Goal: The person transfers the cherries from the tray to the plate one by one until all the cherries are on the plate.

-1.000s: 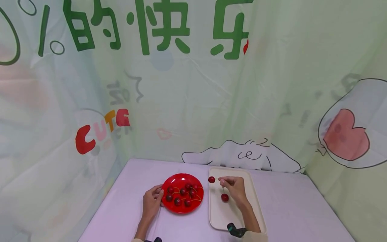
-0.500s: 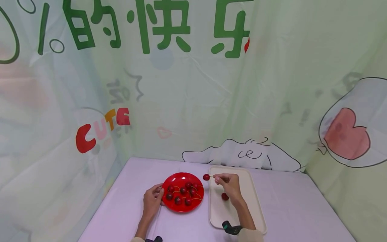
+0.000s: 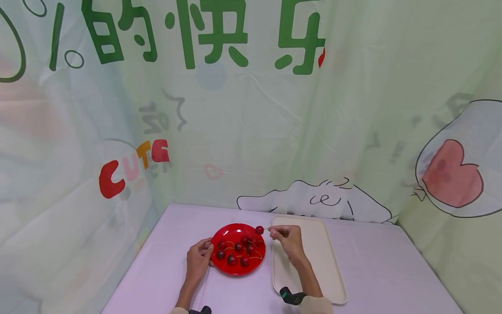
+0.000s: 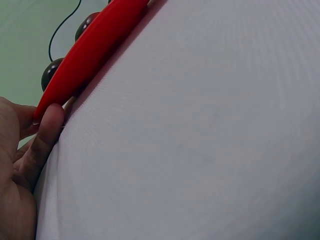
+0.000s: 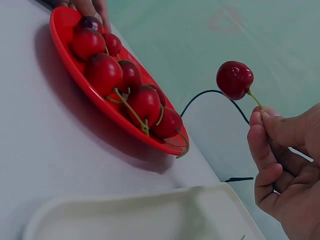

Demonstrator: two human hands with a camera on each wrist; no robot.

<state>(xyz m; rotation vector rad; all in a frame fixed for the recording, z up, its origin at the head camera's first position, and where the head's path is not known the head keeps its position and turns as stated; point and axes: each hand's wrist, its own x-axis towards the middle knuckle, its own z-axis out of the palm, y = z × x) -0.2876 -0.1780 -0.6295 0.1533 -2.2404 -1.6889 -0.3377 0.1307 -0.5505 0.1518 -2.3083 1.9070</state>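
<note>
My right hand (image 3: 288, 242) pinches a dark red cherry (image 5: 235, 80) by its green stem between thumb and forefinger. In the head view this cherry overlaps the far right rim of a round red plate (image 3: 235, 231); the right wrist view has it up in the air. Several cherries (image 5: 103, 74) with stems lie on the plate. At the plate's left side my left hand (image 3: 197, 263) grips the rim, its thumb (image 4: 52, 120) showing against the edge in the left wrist view. Beneath my right hand and forearm is a cream rectangular tray (image 3: 323, 266).
A pale lilac cloth covers the table (image 3: 376, 266). Behind it hangs a printed curtain (image 3: 251, 144) with green characters and drawings, folding forward along both sides. The tray stands just right of the plate.
My right hand has carried the cherry leftward, from over the tray to the plate's rim. A second cherry on the tray is now hidden behind my hand. My left hand stays put.
</note>
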